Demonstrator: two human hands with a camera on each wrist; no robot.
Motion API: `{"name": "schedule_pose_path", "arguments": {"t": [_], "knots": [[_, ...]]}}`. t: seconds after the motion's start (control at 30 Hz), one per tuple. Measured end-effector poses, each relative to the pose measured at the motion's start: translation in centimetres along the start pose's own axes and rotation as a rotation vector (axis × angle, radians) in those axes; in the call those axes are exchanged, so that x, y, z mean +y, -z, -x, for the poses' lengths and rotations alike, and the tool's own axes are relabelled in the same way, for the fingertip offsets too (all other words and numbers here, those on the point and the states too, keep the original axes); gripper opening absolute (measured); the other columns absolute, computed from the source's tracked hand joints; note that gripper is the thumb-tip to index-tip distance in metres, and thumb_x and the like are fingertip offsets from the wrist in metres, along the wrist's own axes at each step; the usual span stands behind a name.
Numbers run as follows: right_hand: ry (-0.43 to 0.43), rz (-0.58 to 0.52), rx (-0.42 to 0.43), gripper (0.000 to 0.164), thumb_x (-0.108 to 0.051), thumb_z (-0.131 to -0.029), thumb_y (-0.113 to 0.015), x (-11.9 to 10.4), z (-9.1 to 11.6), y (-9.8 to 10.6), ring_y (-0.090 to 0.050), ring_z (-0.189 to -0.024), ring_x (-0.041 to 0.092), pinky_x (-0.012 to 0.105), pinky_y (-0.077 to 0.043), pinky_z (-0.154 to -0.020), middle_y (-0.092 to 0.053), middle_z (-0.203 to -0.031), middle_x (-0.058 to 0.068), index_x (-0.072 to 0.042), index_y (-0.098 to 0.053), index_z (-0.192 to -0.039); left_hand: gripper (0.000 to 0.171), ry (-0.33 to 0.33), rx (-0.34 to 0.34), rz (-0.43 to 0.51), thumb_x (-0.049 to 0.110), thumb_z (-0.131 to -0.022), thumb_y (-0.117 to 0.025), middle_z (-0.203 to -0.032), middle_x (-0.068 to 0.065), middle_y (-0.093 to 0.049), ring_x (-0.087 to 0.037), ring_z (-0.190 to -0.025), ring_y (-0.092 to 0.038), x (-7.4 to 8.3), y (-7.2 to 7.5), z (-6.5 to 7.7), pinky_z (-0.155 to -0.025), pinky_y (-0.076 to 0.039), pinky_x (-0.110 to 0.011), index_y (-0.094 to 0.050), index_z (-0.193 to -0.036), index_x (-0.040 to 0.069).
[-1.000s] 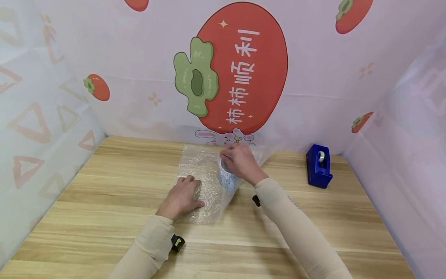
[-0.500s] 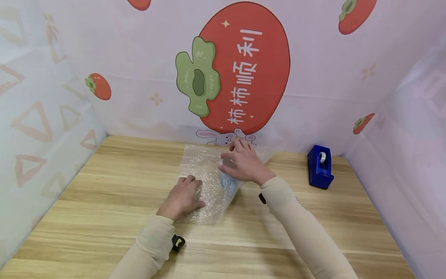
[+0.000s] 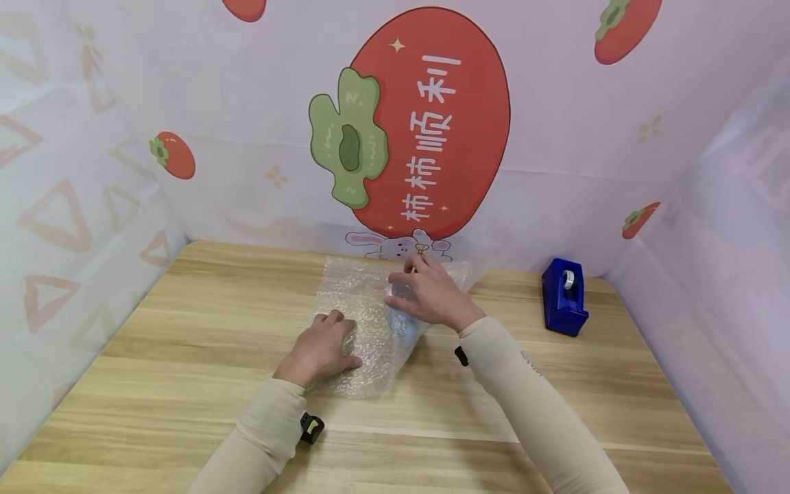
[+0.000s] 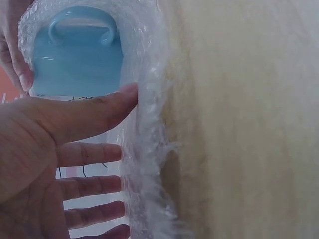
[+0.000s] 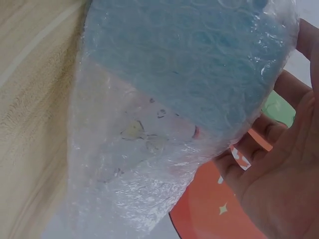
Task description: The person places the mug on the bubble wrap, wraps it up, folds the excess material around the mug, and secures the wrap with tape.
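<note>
A light blue mug (image 4: 79, 59) with a handle stands upright in bubble wrap (image 3: 364, 291), its right side covered and its mouth partly seen from above. In the right wrist view the wrap (image 5: 164, 64) lies over the blue wall. My left hand (image 3: 321, 348) rests on the wrap left of the mug, thumb and fingertips spread against the sheet. My right hand (image 3: 432, 291) is over the mug's rim. Its spread, slightly bent fingers (image 5: 293, 89) touch the upper edge of the wrapped mug; their tips are partly hidden.
A blue tape dispenser (image 3: 564, 298) with a roll of tape stands at the back right of the wooden table (image 3: 204, 329). A printed backdrop (image 3: 247, 192) rises right behind the wrap, and more printed sheets border both sides.
The right hand's fingers have spread from a pinch at the mug's rim, and the hand has shifted slightly. The left hand stays in place on the wrap.
</note>
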State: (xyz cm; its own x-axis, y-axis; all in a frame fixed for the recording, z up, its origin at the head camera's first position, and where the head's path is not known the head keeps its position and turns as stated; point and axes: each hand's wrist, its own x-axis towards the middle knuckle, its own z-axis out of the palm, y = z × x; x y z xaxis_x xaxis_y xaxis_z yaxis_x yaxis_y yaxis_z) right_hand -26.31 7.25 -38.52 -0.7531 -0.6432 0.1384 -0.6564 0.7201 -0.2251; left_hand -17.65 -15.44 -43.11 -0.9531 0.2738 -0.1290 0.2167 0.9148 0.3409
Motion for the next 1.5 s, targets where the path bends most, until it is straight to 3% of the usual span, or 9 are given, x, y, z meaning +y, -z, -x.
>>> {"name": "schedule_pose_path", "arguments": {"t": [0.23, 0.47, 0.67, 0.97, 1.13, 1.33, 1.5], "knots": [[-0.019, -0.009, 0.013, 0.046, -0.049, -0.094, -0.069, -0.1, 0.2, -0.3, -0.043, -0.107, 0.025, 0.043, -0.041, -0.092, -0.051, -0.119, 0.006, -0.02, -0.071, -0.13, 0.074, -0.003, -0.046, 0.047, 0.038, -0.08, -0.085, -0.136, -0.02, -0.053, -0.042, -0.125, -0.048, -0.4, 0.8, -0.5, -0.097, -0.048, -0.059, -0.058, -0.138, 0.002], [-0.052, -0.032, 0.027, 0.046, -0.05, -0.095, -0.068, -0.1, 0.3, -0.8, -0.04, -0.111, 0.025, 0.043, -0.04, -0.093, -0.05, -0.122, 0.005, -0.023, -0.069, -0.133, 0.072, -0.015, -0.092, 0.098, 0.034, -0.086, -0.08, -0.134, -0.023, -0.055, -0.041, -0.121, -0.054, -1.3, 2.2, -1.4, -0.098, -0.048, -0.058, -0.052, -0.144, 0.001], [-0.072, -0.056, 0.035, 0.047, -0.051, -0.095, -0.067, 0.1, 0.3, -1.1, -0.038, -0.11, 0.025, 0.043, -0.039, -0.092, -0.049, -0.124, 0.005, -0.023, -0.069, -0.133, 0.068, 0.006, -0.058, 0.186, 0.031, -0.092, -0.075, -0.129, -0.025, -0.061, -0.038, -0.118, -0.059, -2.7, 2.9, -2.7, -0.1, -0.047, -0.057, -0.05, -0.145, -0.003], [-0.101, -0.08, 0.019, 0.05, -0.052, -0.095, -0.066, -0.1, 0.3, -1.1, -0.037, -0.113, 0.026, 0.044, -0.039, -0.095, -0.047, -0.126, 0.005, -0.022, -0.068, -0.134, 0.073, 0.12, 0.065, 0.298, 0.029, -0.096, -0.069, -0.147, -0.033, -0.045, -0.051, -0.136, -0.041, -4.2, 3.3, -5.1, -0.108, -0.036, -0.064, -0.037, -0.151, -0.007], [-0.104, -0.098, 0.021, 0.05, -0.052, -0.095, -0.066, -0.1, 0.4, -1.1, -0.037, -0.113, 0.027, 0.045, -0.038, -0.096, -0.046, -0.126, 0.006, -0.021, -0.067, -0.135, 0.082, 0.198, 0.056, 0.333, 0.031, -0.097, -0.067, -0.153, -0.038, -0.031, -0.057, -0.142, -0.024, -4.5, 3.3, -6.5, -0.112, -0.027, -0.067, -0.025, -0.154, -0.011], [-0.098, -0.099, 0.025, 0.049, -0.051, -0.096, -0.066, 0.0, 0.4, -1.3, -0.036, -0.111, 0.027, 0.046, -0.037, -0.095, -0.046, -0.126, 0.006, -0.021, -0.068, -0.134, 0.085, 0.226, 0.066, 0.31, 0.033, -0.094, -0.071, -0.145, -0.041, -0.035, -0.058, -0.136, -0.03, -5.0, 3.1, -7.5, -0.111, -0.029, -0.065, -0.027, -0.15, -0.014], [-0.105, -0.116, 0.029, 0.049, -0.051, -0.095, -0.067, 0.0, 0.4, -1.3, -0.036, -0.11, 0.027, 0.045, -0.037, -0.094, -0.046, -0.126, 0.006, -0.021, -0.068, -0.133, 0.093, 0.218, 0.094, 0.381, 0.029, -0.092, -0.074, -0.151, -0.039, -0.031, -0.055, -0.141, -0.026, -5.4, 2.8, -8.1, -0.116, -0.025, -0.062, -0.018, -0.154, -0.014]]}}
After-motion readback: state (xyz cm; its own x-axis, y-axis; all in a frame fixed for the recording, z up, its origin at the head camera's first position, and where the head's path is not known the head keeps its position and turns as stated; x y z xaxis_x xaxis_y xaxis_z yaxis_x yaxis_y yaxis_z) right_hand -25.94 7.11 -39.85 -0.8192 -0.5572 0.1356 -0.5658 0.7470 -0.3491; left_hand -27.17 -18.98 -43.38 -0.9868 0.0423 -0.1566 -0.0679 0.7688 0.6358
